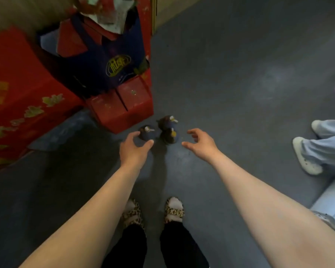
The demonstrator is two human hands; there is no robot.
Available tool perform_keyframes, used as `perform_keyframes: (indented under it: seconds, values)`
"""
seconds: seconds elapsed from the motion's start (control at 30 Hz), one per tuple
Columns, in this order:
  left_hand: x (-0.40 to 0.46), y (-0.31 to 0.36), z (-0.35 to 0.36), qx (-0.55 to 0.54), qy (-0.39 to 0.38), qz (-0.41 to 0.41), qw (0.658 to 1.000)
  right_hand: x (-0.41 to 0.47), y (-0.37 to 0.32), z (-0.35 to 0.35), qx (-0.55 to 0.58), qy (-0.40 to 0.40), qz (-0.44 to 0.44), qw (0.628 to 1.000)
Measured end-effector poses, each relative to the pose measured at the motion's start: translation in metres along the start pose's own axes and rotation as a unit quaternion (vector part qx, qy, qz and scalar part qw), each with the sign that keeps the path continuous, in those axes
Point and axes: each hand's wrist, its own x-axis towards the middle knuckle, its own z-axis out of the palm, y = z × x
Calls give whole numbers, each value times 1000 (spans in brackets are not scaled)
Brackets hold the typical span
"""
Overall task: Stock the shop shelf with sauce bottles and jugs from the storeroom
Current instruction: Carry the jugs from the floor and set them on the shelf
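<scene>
three dark sauce bottles (pixel 162 129) stood on the grey floor (pixel 240 74) beside a red box (pixel 122 109). left hand (pixel 132 147) fingers spread over the nearest bottle, contact unclear; right hand (pixel 201 141) fingers apart, empty.

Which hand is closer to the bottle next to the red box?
Left. The left hand is open right over that bottle, fingers curled around it. The right hand is open too, off beyond the other two bottles.

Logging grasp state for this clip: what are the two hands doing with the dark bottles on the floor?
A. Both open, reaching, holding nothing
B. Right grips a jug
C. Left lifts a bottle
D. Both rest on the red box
A: the left hand and right hand are spread open either side of the bottles, gripping none.
</scene>
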Motion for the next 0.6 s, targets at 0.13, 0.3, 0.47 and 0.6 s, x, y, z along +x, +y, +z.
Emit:
perform_keyframes:
  seconds: [0.13,0.3,0.47,0.6]
  values:
    - [54,-51,47,11,-42,2,999,47,47,50,7,-4,16,1000]
    - [132,-103,115,9,-104,45,994,118,108,107,27,5,24,999]
    - [222,-139,183,-7,-178,104,978,199,169,159,90,30,7,995]
    - [276,-167,223,-16,-267,134,954,256,203,188,146,7,-25,989]
